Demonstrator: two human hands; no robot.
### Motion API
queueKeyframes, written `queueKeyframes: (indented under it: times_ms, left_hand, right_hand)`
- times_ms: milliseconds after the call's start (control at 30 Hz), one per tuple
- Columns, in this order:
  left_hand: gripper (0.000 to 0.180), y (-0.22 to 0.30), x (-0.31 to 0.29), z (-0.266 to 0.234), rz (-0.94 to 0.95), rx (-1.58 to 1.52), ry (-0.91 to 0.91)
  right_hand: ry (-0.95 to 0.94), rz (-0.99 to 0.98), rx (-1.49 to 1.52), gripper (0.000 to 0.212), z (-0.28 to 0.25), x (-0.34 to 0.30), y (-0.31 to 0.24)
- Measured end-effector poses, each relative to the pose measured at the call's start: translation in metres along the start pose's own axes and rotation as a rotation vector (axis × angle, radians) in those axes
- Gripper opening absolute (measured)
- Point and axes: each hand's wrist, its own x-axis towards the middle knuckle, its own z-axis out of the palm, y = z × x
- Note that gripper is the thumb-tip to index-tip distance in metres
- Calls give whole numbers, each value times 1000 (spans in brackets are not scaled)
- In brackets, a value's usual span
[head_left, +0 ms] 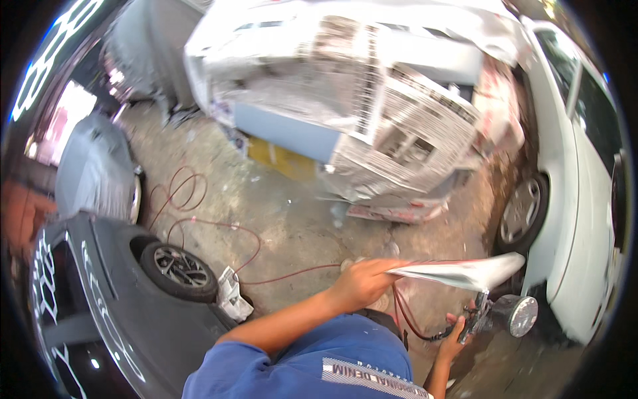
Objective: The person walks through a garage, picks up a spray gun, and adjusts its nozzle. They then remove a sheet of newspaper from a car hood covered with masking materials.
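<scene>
In front of me, my left hand (pixel 362 284) is closed on the edge of a thin, pale sheet (pixel 465 271), seen nearly edge-on; it looks like paper. The sheet stretches off to the right, above the spray gun (pixel 474 316). My right hand (pixel 454 338) is wrapped around that gun's handle, lower right. A round cup (pixel 523 316) with a speckled, light end sits on the gun. From the handle a dark reddish air hose (pixel 413 326) runs back toward my body. Part of my right hand's grip is hidden behind the gun.
A car masked with newspaper sheets (pixel 419 126) stands ahead, one blue-grey panel (pixel 286 133) bare. To the right is a white car (pixel 558 199); to the left, a dark grey car (pixel 133 292). Red hose (pixel 256 243) loops over the concrete floor, near crumpled paper (pixel 232 297).
</scene>
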Motion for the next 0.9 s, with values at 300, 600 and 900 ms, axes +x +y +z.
queueKeyframes:
  times_ms: [300, 600, 900]
  left_hand:
    - [34, -63, -246, -91, -774, 327, 395]
    - [34, -171, -405, -206, -1242, 200, 833]
    - [56, -303, -566, -346, -1512, -155, 952]
  right_hand:
    - [-688, -254, -13, 58, 113, -11, -28]
    - [-1211, -326, -341, 65, 381, -95, -41]
    - [-1344, -350, -378, 63, 630, -234, -138]
